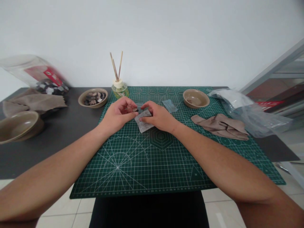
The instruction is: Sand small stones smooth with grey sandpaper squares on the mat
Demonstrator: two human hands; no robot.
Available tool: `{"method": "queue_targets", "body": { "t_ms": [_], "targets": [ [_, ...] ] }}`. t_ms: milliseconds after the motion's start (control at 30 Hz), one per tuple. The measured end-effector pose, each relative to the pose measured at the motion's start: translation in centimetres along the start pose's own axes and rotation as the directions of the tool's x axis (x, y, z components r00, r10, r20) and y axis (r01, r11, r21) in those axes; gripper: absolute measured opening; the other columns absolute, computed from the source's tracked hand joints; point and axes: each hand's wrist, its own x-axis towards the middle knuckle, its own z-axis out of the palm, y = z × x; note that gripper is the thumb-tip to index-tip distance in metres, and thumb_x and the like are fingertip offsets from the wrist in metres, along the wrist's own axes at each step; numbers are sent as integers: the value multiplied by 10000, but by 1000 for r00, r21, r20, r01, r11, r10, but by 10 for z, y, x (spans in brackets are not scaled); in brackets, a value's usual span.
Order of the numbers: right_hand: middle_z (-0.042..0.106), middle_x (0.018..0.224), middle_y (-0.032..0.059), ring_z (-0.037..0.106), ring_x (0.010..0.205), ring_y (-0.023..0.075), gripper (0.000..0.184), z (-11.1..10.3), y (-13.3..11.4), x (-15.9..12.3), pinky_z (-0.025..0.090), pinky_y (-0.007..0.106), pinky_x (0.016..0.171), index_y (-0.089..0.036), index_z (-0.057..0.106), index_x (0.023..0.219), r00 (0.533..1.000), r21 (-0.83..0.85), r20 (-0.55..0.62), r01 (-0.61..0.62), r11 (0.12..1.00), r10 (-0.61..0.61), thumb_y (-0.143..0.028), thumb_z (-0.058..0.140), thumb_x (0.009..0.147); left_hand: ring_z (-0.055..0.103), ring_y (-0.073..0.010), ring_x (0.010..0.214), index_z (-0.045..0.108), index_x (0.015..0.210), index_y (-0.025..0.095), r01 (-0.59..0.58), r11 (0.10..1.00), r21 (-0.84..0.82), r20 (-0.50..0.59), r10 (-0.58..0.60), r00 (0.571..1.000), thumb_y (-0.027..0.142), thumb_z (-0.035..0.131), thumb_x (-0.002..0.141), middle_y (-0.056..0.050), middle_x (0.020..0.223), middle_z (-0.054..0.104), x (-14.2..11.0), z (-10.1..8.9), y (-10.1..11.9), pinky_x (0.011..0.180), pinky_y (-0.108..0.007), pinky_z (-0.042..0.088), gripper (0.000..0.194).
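Over the middle of the green cutting mat point(133, 177), my left hand point(121, 113) is closed, thumb against fingers, on a small dark piece point(136, 110), partly hidden by the fingertips. My right hand point(160, 117) pinches a worn grey square of what looks like sandpaper point(144, 124), its thumb lying on top. The two hands are close together, with the sheet's edge beside the dark piece. Behind the right hand, a blue-grey square sheet point(170, 105) lies flat on the mat.
At left stand a bowl of dark, tan-faced pieces point(93, 98), another bowl point(21, 126), a brown cloth point(35, 102) and a clear bag point(35, 71). A reed diffuser point(120, 88) is behind my left hand. At right are a tan bowl point(196, 98), a cloth point(222, 126) and plastic wrap point(256, 114).
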Motion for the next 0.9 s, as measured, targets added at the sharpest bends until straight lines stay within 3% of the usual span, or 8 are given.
{"method": "queue_targets", "body": {
  "t_ms": [133,267,400,633,900],
  "targets": [
    [614,793,-72,586,700,153,436,0,-3,-1,433,303,658,-216,626,1238,1000,-7,-19,-9,1000,9,-291,805,847,572,-162,732,715,850,216,8,999,47,32,-10,999,273,893,650,-8,837,680,0,1,2,695,-320,469,274],
    [657,829,-64,641,630,159,480,4,-3,0,528,297,536,-243,548,1336,992,235,64,-123,964,111,-240,728,892,570,-165,739,730,885,213,-7,998,70,26,5,1000,281,874,674,-4,820,661,0,0,3,694,-316,468,265],
    [696,901,-41,699,701,171,435,9,3,2,594,303,552,-263,539,1317,992,335,93,-109,936,82,-229,702,915,600,-163,735,722,895,218,-4,997,72,33,2,999,264,880,664,-4,843,695,-1,1,3,691,-313,493,284],
    [767,1056,16,708,957,210,420,3,0,1,528,371,906,-209,681,1201,998,-55,15,65,996,-64,-242,851,819,636,-166,701,715,867,218,-27,987,161,72,16,997,309,912,686,2,796,714,0,0,-5,695,-324,530,282],
    [743,1178,97,658,1132,276,291,3,-3,3,469,416,1036,-191,689,1111,989,-273,10,143,951,-145,-228,815,852,656,-184,727,659,820,229,7,974,227,153,-43,987,327,866,692,-2,800,711,0,1,-5,714,-334,544,262]
  ]
}}
